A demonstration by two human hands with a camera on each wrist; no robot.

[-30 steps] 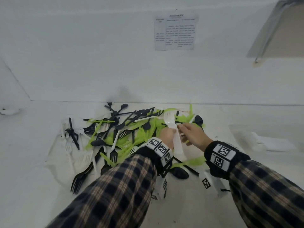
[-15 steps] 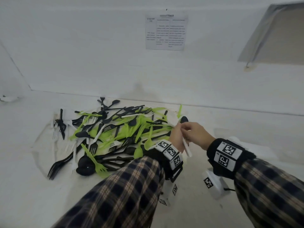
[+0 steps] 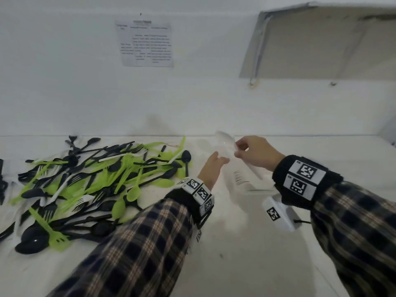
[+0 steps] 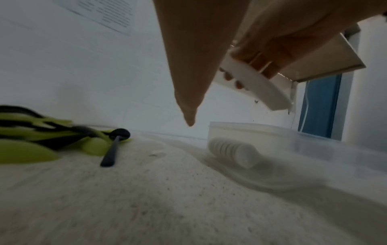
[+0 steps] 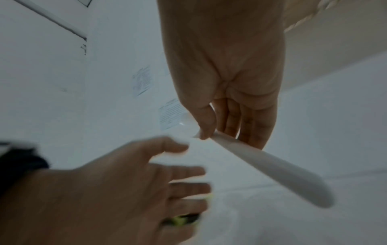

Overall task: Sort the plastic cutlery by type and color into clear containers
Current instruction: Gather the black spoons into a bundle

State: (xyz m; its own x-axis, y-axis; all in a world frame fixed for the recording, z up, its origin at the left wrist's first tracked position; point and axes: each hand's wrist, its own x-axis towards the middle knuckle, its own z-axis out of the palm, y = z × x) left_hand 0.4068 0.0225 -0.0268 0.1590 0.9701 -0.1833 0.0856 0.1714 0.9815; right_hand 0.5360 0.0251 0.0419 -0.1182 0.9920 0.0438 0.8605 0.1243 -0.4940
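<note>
The printed paper sheet [image 3: 147, 43] taped to the wall is too blurred to read. The heap of black, green and white plastic cutlery [image 3: 90, 185] runs off the head view's left edge. The clear plastic container [image 3: 240, 181] nearly vanishes against the white tabletop [image 3: 235, 264]. Motion blurs the left hand [image 5: 117, 182] in the right wrist view.

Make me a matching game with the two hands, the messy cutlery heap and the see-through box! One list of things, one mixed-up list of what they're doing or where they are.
Things:
1. right hand
2. left hand
3. cutlery pile
4. clear container

States or places:
A. lies on the table, to the left of both hands
B. fingers straight, holding nothing
C. pinches a white spoon
D. stands on the table with white pieces inside

Pairs: 1-C, 2-B, 3-A, 4-D
</note>
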